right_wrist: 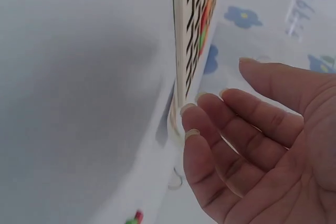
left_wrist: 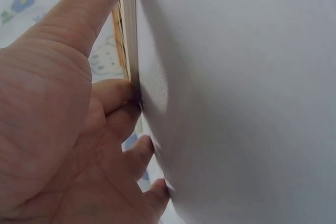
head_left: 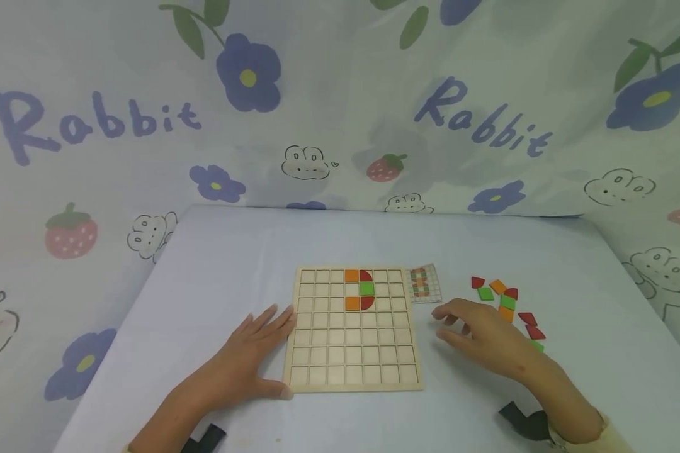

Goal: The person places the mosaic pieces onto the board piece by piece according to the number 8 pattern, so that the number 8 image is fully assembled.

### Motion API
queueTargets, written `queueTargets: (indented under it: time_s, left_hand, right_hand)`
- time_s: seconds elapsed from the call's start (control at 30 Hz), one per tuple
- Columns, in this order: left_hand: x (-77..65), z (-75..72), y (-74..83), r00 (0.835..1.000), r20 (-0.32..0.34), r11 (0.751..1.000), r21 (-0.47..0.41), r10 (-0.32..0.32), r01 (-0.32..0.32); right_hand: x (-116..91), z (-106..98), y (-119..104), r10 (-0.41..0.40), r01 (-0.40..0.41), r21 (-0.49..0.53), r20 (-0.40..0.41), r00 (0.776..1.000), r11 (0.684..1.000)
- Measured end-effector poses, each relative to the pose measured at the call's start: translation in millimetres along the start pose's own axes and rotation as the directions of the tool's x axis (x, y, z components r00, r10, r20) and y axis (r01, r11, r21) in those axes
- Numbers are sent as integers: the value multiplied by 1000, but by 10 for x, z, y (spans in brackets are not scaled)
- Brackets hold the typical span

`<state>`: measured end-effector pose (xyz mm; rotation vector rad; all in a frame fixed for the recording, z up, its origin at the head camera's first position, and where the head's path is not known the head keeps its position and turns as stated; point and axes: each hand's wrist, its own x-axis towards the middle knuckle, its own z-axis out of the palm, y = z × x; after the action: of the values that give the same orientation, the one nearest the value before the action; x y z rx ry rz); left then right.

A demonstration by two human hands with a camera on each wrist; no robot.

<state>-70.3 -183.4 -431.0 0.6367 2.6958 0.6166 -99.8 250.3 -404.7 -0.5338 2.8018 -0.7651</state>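
A pale wooden grid board (head_left: 317, 374) lies flat on the table. Two orange squares, two red quarter-round pieces (head_left: 367, 303) and a green square (head_left: 366, 289) sit in cells near its far edge. My left hand (head_left: 240, 362) rests against the board's left side, thumb at the near corner and fingers spread; the left wrist view shows its fingers along the board's edge (left_wrist: 131, 35). To the right of the board, my right hand (head_left: 484, 336) hovers with loosely bent fingers and nothing between them, as the right wrist view also shows. Just beyond it lies a pattern card (head_left: 435, 286).
Several loose red, green and orange pieces (head_left: 486, 294) are scattered right of the card, some partly behind my right hand. A white cloth covers the table (head_left: 232, 251). Behind it hangs a printed curtain (head_left: 328, 94) with flowers, strawberries and rabbits.
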Motion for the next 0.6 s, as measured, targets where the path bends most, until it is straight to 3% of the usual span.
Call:
queueTargets:
  time_s: [0.37,0.5,0.6]
  left_hand:
    - [-13,3,-23,1000,-4,1000,6,18,-18]
    - [-7,10,-24,1000,-10,1000,6,28,-28]
    - [2,13,-24,1000,-8,1000,5,26,-26]
  right_hand:
    - [-440,-346,385,59,-59,2,-73,996,998]
    - [-517,-400,547,85,-87,-27,-93,992,996]
    - [-512,-399,669,148,-154,-74,-76,986,985]
